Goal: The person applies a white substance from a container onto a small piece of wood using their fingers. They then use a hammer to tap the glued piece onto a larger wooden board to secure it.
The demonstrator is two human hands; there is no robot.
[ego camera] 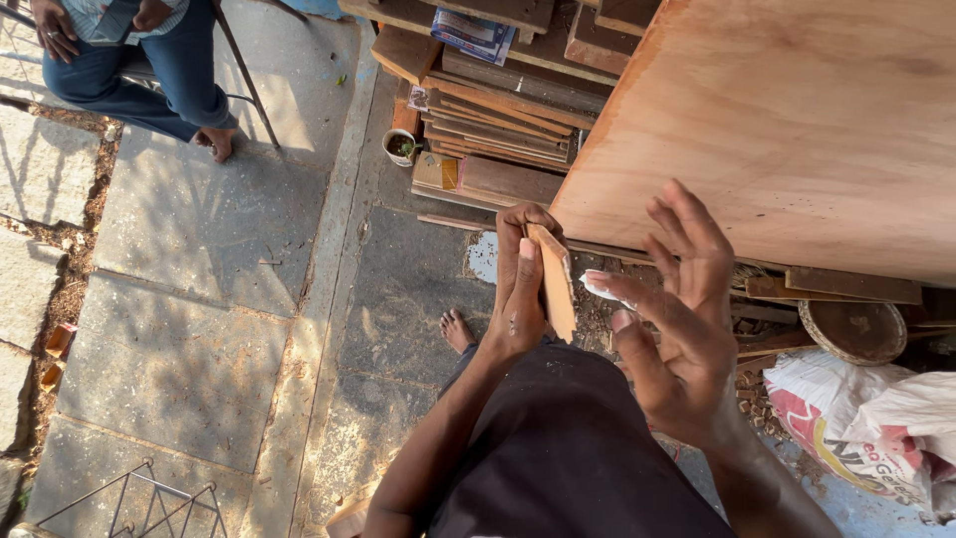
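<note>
My left hand [520, 289] is closed around 1 small wooden offcut [555, 282], thumb along its near face and fingers wrapped behind, so it stands on edge just in front of the big plywood sheet [797, 120] leaning at the right. My right hand [677, 309] is spread wide, holding nothing, though its fingertips carry a smear of white paste [600, 288], likely why I keep them splayed apart. Stacked planks [498, 130] lie far behind, and a printed sack [876, 418] sits near right
</note>
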